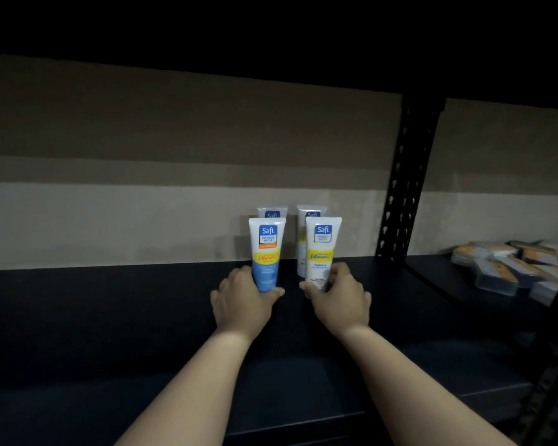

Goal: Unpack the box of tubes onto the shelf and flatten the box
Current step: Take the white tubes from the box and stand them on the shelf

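Two tubes stand upright on the dark shelf (110,310). My left hand (240,299) grips the base of a white and blue tube (266,249). My right hand (339,294) grips the base of a white and yellow tube (322,249). Behind them, close to the back wall, stand two more tubes, one behind the left (273,212) and one behind the right (306,233), both partly hidden. The box is out of view.
A black perforated shelf upright (400,188) rises just right of the tubes. Beyond it, on the neighbouring shelf bay, lies a pile of wrapped packets (509,265). A beige wall backs the shelf. Another dark shelf edge runs below my forearms.
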